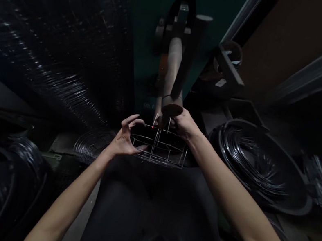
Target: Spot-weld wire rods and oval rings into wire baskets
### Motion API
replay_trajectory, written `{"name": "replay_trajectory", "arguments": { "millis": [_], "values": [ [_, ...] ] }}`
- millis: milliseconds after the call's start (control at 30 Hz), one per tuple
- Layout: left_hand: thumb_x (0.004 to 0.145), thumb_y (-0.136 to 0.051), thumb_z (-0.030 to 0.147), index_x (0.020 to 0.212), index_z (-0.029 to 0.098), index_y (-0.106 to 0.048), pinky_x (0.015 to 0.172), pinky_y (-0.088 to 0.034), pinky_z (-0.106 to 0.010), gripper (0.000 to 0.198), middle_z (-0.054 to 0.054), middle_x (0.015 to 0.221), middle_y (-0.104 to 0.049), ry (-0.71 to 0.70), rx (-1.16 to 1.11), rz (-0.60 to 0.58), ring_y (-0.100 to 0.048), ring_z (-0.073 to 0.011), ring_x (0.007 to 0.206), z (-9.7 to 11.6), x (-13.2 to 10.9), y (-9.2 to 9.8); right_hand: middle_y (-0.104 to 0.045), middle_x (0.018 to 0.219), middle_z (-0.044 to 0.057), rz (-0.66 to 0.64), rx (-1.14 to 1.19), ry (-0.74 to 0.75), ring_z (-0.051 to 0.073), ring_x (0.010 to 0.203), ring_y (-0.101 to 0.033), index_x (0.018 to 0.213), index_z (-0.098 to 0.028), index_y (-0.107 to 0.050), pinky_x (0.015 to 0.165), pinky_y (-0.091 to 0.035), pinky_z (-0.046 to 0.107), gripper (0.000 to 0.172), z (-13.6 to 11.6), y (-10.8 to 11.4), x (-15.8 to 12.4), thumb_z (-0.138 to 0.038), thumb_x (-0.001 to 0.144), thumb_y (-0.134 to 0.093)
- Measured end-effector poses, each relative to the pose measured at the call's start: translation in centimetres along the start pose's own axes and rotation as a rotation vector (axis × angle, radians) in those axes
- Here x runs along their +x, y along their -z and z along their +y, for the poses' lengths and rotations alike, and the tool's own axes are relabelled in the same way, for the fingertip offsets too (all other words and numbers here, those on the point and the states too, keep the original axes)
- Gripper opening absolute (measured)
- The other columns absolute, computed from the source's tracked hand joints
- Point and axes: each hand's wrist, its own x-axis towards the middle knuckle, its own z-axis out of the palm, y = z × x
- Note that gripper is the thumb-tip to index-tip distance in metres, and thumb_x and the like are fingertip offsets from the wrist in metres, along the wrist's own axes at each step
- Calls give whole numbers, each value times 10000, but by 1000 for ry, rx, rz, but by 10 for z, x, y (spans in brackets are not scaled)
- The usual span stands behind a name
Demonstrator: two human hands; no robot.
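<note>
light dim | brown panel point(286, 47) upper right | grey floor point(78, 222) lower left

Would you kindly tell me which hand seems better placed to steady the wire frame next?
Probably the left hand: it is spread across the left side of the wire frame. The right hand is up beside the machine arm, its fingertips partly hidden.

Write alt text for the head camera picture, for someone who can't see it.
A person's left hand, thumb and fingers apart, curls around one side of a thin wire frame under a machine's metal arm; the right hand is beside the arm's end, fingers partly hidden. Coiled wire lies in a dark tub at right.
</note>
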Motion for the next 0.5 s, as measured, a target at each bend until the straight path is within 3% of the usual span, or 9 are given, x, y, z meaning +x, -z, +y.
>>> {"name": "replay_trajectory", "arguments": {
  "millis": [233,500],
  "values": [
    [654,-806,327,1358,264,-150,924,-499,-436,964,-75,1100,-552,-14,-22,23,-611,-212,1008,-3,2,6,-417,420,-105,-11,-14,14,63,351,-340,863,-221,-474,341,-248,187,380,7,-5,12,-349,654,-766],
    [624,-838,305,1364,258,-174,925,-493,-444,995,-83,1110,-560,-36,-70,33,-610,-218,1010,-11,1,10,-424,457,-116,18,-15,22,70,348,-381,980,-239,-501,346,-291,190,405,22,-5,23,-482,737,-715]
  ]
}}
